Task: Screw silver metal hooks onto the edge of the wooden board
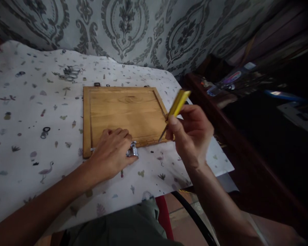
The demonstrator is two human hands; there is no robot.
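A framed wooden panel (128, 112), like a small cabinet door, lies flat on the cloth-covered table. My left hand (110, 150) rests over its near edge, fingers curled on the wood. Between thumb and fingers it grips a shiny metal hinge (132, 150) at that edge. My right hand (192, 133) is closed around a screwdriver with a yellow handle (178, 103), slightly blurred. Its thin shaft slants down to the panel's near right corner; whether the tip touches the wood I cannot tell. Small dark marks dot the near edge between hinge and tip.
Several metal pieces (70, 72) lie on the printed tablecloth (36, 112) at the back left. Patterned fabric (143, 30) hangs behind the table. On the right, a dark red wooden edge (246, 140) borders a dark area with a clear plastic bottle (231, 78).
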